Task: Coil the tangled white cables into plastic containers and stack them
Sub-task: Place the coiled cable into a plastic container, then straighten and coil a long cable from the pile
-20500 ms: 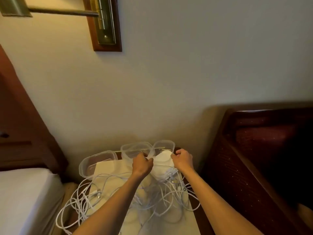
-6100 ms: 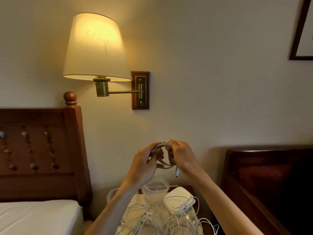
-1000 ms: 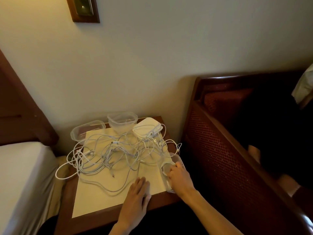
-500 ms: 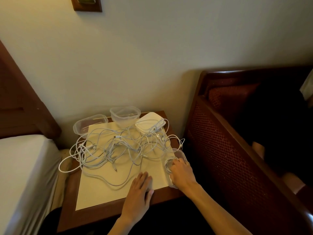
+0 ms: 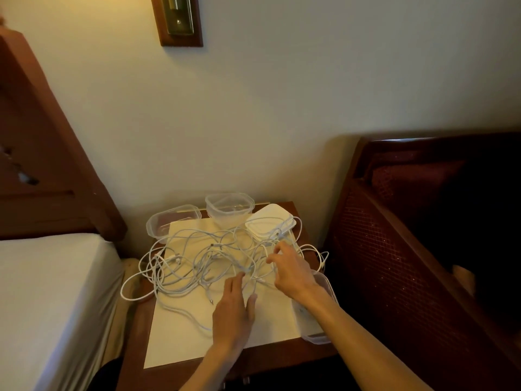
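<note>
My left hand (image 5: pixel 232 311) lay flat, grip apart, fingers straight on the tangled white cables (image 5: pixel 197 261) spread over the counter (image 5: pixel 270 359); my right hand (image 5: pixel 290 270) reached in, grip apart, fingers loosely spread among the strands, beside a plastic container (image 5: pixel 315 331)

Right forearm (image 5: pixel 352 328) hides most of the near container (image 5: pixel 317 334).

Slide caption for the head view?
Both hands, left and right, reach into tangled white cables on a nightstand beside plastic containers.
</note>
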{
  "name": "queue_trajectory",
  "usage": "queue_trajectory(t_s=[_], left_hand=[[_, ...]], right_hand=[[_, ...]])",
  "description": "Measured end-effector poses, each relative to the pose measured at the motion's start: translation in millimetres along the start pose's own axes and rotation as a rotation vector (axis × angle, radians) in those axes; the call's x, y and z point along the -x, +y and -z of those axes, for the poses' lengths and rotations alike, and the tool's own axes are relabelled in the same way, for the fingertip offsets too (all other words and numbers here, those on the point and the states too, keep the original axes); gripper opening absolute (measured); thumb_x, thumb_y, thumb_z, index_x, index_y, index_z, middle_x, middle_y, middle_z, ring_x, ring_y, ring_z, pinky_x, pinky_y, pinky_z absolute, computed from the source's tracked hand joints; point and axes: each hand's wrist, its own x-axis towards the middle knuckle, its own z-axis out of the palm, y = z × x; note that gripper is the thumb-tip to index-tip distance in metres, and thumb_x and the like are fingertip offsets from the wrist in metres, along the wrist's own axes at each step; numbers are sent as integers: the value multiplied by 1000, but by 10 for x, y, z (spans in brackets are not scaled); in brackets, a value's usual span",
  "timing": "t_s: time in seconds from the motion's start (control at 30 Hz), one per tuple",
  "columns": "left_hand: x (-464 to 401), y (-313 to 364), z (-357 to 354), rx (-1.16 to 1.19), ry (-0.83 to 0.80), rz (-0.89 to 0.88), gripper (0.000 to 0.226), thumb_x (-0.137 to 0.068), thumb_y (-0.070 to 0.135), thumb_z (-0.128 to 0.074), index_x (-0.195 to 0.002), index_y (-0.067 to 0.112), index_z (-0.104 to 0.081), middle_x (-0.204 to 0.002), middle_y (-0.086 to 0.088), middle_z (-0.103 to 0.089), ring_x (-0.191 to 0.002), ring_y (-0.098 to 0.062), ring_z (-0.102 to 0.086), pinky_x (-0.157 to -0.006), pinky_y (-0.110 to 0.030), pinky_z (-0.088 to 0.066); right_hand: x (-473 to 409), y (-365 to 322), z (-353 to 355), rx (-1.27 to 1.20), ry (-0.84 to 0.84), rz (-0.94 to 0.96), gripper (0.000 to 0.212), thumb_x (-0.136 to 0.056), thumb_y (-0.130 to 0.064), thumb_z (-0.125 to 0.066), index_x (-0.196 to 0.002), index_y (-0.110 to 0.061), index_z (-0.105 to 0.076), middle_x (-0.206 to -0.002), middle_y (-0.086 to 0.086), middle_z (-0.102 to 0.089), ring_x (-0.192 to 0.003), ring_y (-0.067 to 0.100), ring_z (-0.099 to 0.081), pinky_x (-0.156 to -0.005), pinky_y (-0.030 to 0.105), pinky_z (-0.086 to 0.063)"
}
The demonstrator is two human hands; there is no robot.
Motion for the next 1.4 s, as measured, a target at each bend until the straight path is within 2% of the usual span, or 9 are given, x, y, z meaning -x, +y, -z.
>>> queue_trajectory(t_s=[0.13, 0.43, 0.57, 0.67, 0.83, 1.0, 1.1, 1.2, 1.4], left_hand=[[-180, -67, 76, -90, -86, 6, 18, -97, 24, -56, -113, 25, -64, -109, 5, -62, -92, -21, -64, -69, -33, -45], [-618, 425, 1064, 181, 259, -312, 9, -91, 15, -65, -96, 21, -68, -80, 15, -65, -71, 0, -59, -64, -17, -47], [-757, 674, 1682, 307, 408, -312, 8, -89, 13, -67, -93, 20, -70, -77, 17, -68, -67, 2, -61, -61, -6, -41], [-851, 652, 1980, 508, 404, -229, 9, -92, 14, -65, -92, 21, -71, -68, 14, -69, -53, -3, -58, -54, -22, -48], [-870, 581, 2081, 673, 308, -203, 13, -95, 9, -58, -92, 16, -68, -65, 6, -66, -39, -16, -48, -43, -23, -42], [-826, 310, 1848, 605, 178, -167, 13, -95, 14, -60, -90, 22, -70, -75, -4, -69, -41, -22, -52, -45, -35, -49], [-765, 135, 1604, 468, -151, -94, 13, -91, 16, -67, -90, 27, -73, -77, 0, -71, -50, -17, -62, -52, -37, -55], [-659, 122, 1408, 241, -514, -87, 16, -91, 20, -67, -104, 17, -75, -94, 8, -73, -65, -11, -70, -57, -27, -56], [-867, 151, 1359, 272, 132, -12, 23, -91, 13, -66, -110, 26, -67, -108, 4, -68, -62, -7, -67, -56, -29, -58]], right_hand=[[-154, -13, -6, -95, -37, -73, 35, -87, -7, -60, -116, -24, -66, -127, -5, -51, -118, 18, -51, -83, 30, -45], [-593, -215, 191, -381, 55, 121, 80, -84, -31, -74, -150, -30, -29, -155, -5, -23, -122, 22, -51, -92, 43, -52], [-969, -282, 486, -224, 95, 35, 71, -90, -32, -68, -150, -22, -31, -155, 2, -28, -134, 28, -43, -100, 44, -46], [-1058, -176, 604, 9, 22, -146, 68, -91, -34, -66, -148, -18, -33, -155, 8, -30, -135, 31, -40, -102, 45, -43], [-944, 104, 447, 114, -243, -393, 44, -93, -39, -58, -129, -14, -53, -133, 9, -54, -121, 31, -50, -99, 45, -43], [-833, 182, 299, -376, 27, -425, 25, -98, -23, -49, -90, -16, -71, -89, 4, -68, -83, 20, -64, -78, 33, -53], [-839, 10, 581, -745, 149, -334, 30, -101, -27, -47, -86, -14, -70, -64, 2, -57, -56, 13, -53, -54, 25, -47], [-882, -163, 839, -805, 222, -214, 36, -102, -33, -45, -83, -16, -70, -69, 7, -61, -62, 15, -52, -59, 31, -44], [-761, -399, 1221, -788, 345, 57, 37, -100, -28, -51, -72, -13, -70, -52, 3, -42, -45, 8, -32, -49, 25, -28]])
